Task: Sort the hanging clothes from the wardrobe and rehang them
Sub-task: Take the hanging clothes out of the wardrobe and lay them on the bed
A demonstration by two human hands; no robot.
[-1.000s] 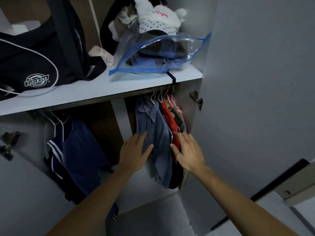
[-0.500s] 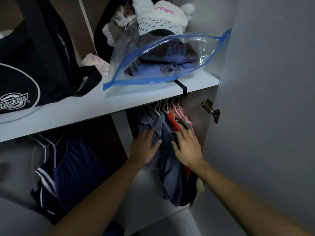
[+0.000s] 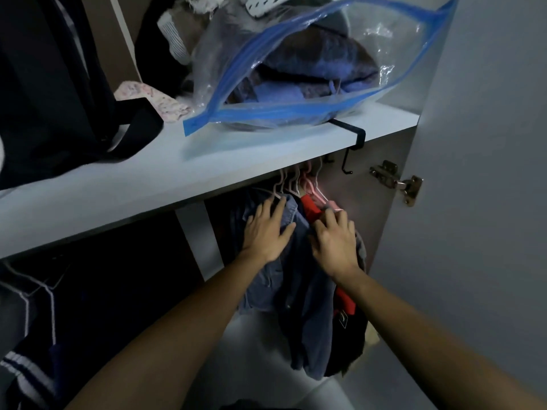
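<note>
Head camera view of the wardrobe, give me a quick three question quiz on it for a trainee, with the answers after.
1. True or false: the left hand rests flat on the denim shirt.
2. Which garment hangs directly right of the denim shirt? A) a red garment B) a yellow raincoat C) a white towel
3. Fill in: on the shelf above the hangers lies a clear storage bag with a ____ zip edge.

Key:
1. True; its fingers are spread over the shirt near the collar. The right hand lies on the clothes beside it.
2. A
3. blue
</note>
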